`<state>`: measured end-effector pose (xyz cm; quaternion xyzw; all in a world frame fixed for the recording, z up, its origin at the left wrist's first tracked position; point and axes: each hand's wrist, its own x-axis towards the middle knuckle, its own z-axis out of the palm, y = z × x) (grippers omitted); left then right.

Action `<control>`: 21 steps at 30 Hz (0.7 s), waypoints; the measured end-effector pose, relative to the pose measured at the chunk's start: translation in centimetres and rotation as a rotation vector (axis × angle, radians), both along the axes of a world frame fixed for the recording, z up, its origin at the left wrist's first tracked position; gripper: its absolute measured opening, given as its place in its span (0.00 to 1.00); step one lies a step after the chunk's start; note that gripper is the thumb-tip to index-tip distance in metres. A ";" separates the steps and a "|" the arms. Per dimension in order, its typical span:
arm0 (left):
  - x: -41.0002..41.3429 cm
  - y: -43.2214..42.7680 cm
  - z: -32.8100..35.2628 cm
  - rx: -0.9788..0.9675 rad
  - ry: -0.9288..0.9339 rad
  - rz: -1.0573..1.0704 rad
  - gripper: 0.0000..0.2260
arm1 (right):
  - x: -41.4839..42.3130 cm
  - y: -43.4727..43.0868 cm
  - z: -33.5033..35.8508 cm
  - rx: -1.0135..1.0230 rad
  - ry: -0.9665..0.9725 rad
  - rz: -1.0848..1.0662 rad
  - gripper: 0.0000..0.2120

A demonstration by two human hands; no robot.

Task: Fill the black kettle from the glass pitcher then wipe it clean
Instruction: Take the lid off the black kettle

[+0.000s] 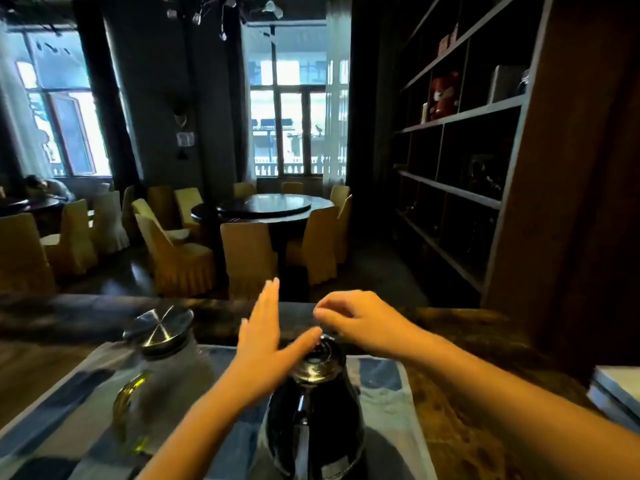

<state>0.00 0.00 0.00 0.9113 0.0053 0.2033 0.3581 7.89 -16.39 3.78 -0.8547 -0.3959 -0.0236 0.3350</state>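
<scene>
Kettle [313, 410] glossy black, L grip [263, 344] flat open, R grip [356, 320] pinching nr lid.

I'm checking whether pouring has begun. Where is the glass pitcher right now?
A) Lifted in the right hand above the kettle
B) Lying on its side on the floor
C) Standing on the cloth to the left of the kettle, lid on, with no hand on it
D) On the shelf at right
C: the glass pitcher stands on the cloth left of the black kettle, steel lid on, neither hand touching it.
</scene>
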 end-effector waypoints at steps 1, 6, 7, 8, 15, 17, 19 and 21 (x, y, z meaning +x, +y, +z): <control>-0.4 -0.2 -0.6 -0.090 0.055 -0.002 0.60 | -0.1 0.6 -0.7 -0.066 -0.016 -0.007 0.13; -2.0 -1.8 -4.3 -0.234 0.183 -0.076 0.55 | 0.0 2.3 -3.8 -0.216 -0.223 -0.143 0.15; -2.0 -2.1 -4.5 -0.247 0.196 -0.077 0.52 | 0.3 2.5 -4.2 -0.225 -0.247 -0.156 0.16; -1.9 -2.2 -4.6 -0.245 0.196 -0.074 0.49 | 0.4 2.7 -4.5 -0.234 -0.253 -0.157 0.18; -0.4 -1.3 -5.9 -0.294 0.219 -0.081 0.37 | 1.4 4.7 -5.7 -0.055 -0.171 -0.139 0.24; -0.5 -1.3 -5.9 -0.302 0.208 -0.084 0.32 | 1.8 4.9 -6.2 -0.018 -0.126 -0.109 0.18; -0.5 -1.3 -5.8 -0.319 0.200 -0.089 0.31 | 2.4 4.9 -6.2 0.006 -0.072 -0.070 0.16; -0.6 -1.4 -5.7 -0.327 0.199 -0.097 0.31 | 2.7 4.8 -6.2 0.025 -0.038 -0.026 0.17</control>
